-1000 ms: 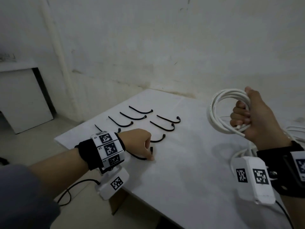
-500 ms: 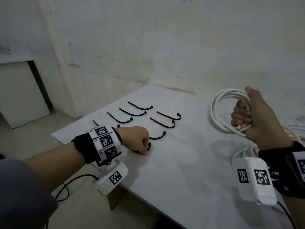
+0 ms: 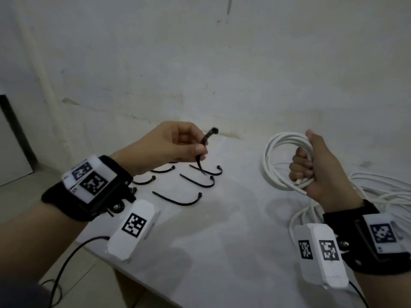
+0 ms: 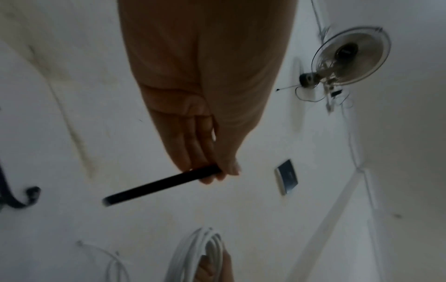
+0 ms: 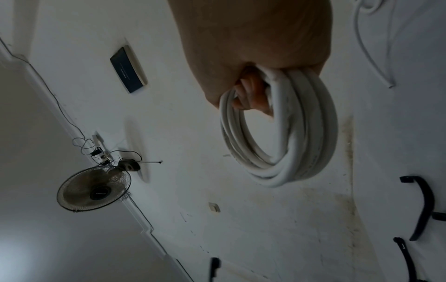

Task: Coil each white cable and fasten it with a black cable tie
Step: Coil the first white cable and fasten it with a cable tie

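My left hand [image 3: 195,150] is raised above the table and pinches a black cable tie [image 3: 205,143] between thumb and fingers; the left wrist view shows the same tie [image 4: 161,186] sticking out from my fingertips. My right hand [image 3: 309,172] grips a coiled white cable [image 3: 273,152], held upright over the right part of the table; the coil [image 5: 289,152] hangs from my curled fingers in the right wrist view. Several more black ties [image 3: 178,200] lie in rows on the white table [image 3: 222,252] below my left hand.
Loose white cables [image 3: 382,187] lie piled at the table's right edge. The wall [image 3: 222,74] stands close behind the table. A wall fan [image 5: 94,188] and a dark box [image 5: 128,69] hang on the wall.
My left hand picked a black tie off the table and lifted it up and to the right, toward the coil. The right hand kept holding the coil in place.
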Demonstrator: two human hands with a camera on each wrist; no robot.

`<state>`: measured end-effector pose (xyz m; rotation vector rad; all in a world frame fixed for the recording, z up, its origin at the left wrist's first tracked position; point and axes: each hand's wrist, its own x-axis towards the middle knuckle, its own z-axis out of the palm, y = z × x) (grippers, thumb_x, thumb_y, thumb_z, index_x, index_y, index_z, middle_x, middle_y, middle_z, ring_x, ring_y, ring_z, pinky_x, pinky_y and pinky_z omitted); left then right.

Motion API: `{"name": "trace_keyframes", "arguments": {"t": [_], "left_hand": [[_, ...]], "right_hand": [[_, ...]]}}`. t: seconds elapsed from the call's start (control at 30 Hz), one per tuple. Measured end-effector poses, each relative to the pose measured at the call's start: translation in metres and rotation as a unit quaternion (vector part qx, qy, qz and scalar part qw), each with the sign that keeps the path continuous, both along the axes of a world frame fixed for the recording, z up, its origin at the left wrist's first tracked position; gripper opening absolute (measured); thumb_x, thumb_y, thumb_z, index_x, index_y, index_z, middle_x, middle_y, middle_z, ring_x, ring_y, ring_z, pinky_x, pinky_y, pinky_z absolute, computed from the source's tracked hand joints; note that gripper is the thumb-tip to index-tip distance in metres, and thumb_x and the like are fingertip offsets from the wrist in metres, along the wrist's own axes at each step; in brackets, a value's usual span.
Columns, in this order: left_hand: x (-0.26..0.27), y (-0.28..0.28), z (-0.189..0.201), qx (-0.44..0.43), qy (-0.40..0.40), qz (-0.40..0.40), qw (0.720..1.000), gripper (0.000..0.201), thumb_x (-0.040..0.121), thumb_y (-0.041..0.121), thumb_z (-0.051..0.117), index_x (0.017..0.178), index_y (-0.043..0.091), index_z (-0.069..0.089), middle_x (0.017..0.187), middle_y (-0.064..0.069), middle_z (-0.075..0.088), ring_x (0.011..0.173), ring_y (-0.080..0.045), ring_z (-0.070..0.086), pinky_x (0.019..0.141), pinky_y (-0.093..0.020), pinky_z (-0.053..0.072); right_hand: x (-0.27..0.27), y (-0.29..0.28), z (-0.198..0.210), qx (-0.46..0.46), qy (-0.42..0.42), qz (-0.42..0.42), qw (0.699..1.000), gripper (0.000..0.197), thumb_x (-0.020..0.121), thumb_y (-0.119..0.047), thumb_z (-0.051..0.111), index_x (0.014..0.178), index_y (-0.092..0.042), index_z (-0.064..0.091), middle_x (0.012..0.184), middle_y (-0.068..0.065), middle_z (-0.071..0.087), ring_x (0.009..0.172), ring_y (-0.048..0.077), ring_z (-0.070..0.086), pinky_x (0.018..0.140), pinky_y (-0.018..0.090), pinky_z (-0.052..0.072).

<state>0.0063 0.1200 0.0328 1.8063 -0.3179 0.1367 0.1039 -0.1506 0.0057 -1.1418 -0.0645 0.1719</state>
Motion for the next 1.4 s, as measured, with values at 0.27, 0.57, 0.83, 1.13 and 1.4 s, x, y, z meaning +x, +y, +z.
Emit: {"name": "trace_keyframes", "arguments": {"t": [0.27,0.57,0.83,1.13,1.4], "left_hand": [[0.009,-0.050,-0.020,-0.197,-0.159,-0.052,0.966,0.023,0.057,0.034,0.085,0.070,0.024,0.068,0.073,0.002,0.070,0.083,-0.017,0.072,0.073,-0.021,0.054],[0.027,-0.101,-0.025,-0.190,-0.195,-0.068,0.960,0.012,0.065,-0.004,0.066,0.072,0.003,0.058,0.067,0.000,0.071,0.077,-0.020,0.073,0.071,-0.021,0.055],[0.051,-0.120,-0.028,0.007,-0.272,0.024,0.962,0.017,0.064,0.017,0.084,0.073,0.013,0.070,0.076,-0.004,0.070,0.078,-0.011,0.067,0.078,-0.020,0.051],[0.079,-0.139,-0.023,0.077,-0.390,0.126,0.909,0.014,0.070,0.024,0.077,0.080,0.019,0.069,0.088,0.005,0.057,0.085,-0.009,0.049,0.077,-0.013,0.037],[0.090,-0.166,-0.020,-0.113,-0.279,0.052,0.952,0.054,0.075,0.018,0.076,0.113,0.028,0.039,0.113,-0.001,0.054,0.096,-0.014,0.064,0.085,-0.032,0.054]], "right_hand": [[0.002,-0.003,-0.001,0.023,-0.015,-0.072,0.997,0.049,0.093,-0.047,0.052,0.059,-0.014,0.038,0.041,-0.005,0.020,0.030,0.009,0.020,0.034,0.015,0.023],[-0.004,-0.005,0.010,-0.011,-0.044,-0.141,0.989,0.048,0.091,-0.043,0.055,0.060,-0.011,0.041,0.039,-0.003,0.026,0.032,0.012,0.022,0.037,0.019,0.023],[-0.004,-0.008,0.010,-0.069,-0.096,-0.135,0.984,0.052,0.092,-0.046,0.053,0.064,-0.002,0.057,0.038,-0.002,0.026,0.033,0.013,0.025,0.038,0.022,0.025],[-0.006,-0.011,0.015,-0.073,-0.105,-0.050,0.991,0.039,0.092,-0.039,0.055,0.065,-0.013,0.046,0.045,-0.002,0.022,0.036,0.012,0.019,0.040,0.020,0.022],[-0.003,-0.020,0.016,-0.083,-0.187,-0.114,0.972,0.037,0.093,-0.032,0.058,0.062,-0.014,0.057,0.043,-0.002,0.026,0.037,0.014,0.024,0.038,0.019,0.026]]}}
